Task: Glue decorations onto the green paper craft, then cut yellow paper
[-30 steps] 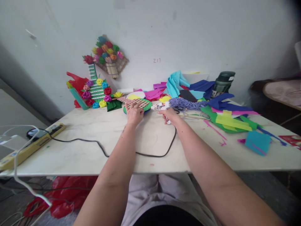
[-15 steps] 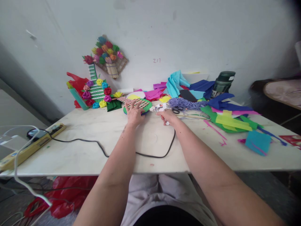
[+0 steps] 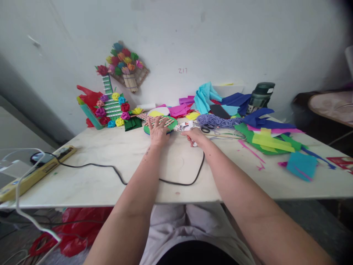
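My left hand (image 3: 160,134) lies with fingers spread on a green guitar-like craft piece (image 3: 173,124) that has a lattice of thin sticks across it. In my right hand (image 3: 197,136) is a white glue gun (image 3: 186,126), its nozzle pointing left at the craft's right edge. Whether the nozzle touches the craft I cannot tell. A black cord (image 3: 179,183) curves from under my right hand across the table. Close to the right hand lie black-handled scissors (image 3: 205,129) and a bundle of purple yarn (image 3: 217,121).
A green decorated craft with paper roses (image 3: 113,106) leans at the back left, below a wall-hung paper bouquet (image 3: 129,70). Coloured paper (image 3: 205,97) and a dark green bottle (image 3: 260,97) stand behind. A yellow power strip (image 3: 49,167) lies at left; paper scraps (image 3: 302,166) at right.
The view has shifted very slightly. Both hands stay almost where they were, the left on the craft piece and the right around the glue gun.
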`<state>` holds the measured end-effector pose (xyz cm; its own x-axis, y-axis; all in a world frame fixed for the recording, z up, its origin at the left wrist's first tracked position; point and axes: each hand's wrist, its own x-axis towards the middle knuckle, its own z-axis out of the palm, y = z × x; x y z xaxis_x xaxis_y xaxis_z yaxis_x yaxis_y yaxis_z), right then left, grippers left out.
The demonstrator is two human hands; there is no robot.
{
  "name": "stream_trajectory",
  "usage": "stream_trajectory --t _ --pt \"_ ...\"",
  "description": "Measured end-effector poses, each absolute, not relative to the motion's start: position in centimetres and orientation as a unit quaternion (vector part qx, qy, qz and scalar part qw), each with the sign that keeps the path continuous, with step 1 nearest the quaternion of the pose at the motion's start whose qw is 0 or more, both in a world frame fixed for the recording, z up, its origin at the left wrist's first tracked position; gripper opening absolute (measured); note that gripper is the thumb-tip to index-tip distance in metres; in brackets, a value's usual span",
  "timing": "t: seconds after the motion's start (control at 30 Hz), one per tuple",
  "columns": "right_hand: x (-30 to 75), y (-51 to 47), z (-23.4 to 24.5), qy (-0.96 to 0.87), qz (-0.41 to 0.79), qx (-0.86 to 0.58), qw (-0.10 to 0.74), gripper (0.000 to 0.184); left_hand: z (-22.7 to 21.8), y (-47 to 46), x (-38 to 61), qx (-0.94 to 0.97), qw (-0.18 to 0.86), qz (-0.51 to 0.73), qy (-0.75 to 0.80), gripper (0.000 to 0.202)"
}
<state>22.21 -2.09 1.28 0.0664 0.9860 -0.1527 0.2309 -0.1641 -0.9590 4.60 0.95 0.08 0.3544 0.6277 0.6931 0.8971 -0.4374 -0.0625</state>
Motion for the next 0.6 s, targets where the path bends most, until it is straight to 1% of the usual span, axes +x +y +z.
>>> stream_trajectory --t 0.43,0.6 --pt "22.04 -2.05 1.21 -0.506 0.463 -0.608 0.400 0.023 0.42 0.79 4.62 -0.793 0.205 -0.298 -0.491 0.016" --pt "22.03 -1.94 1.21 -0.511 0.444 -0.617 0.401 0.022 0.58 0.66 4.69 -0.789 0.211 -0.288 -0.500 0.013"
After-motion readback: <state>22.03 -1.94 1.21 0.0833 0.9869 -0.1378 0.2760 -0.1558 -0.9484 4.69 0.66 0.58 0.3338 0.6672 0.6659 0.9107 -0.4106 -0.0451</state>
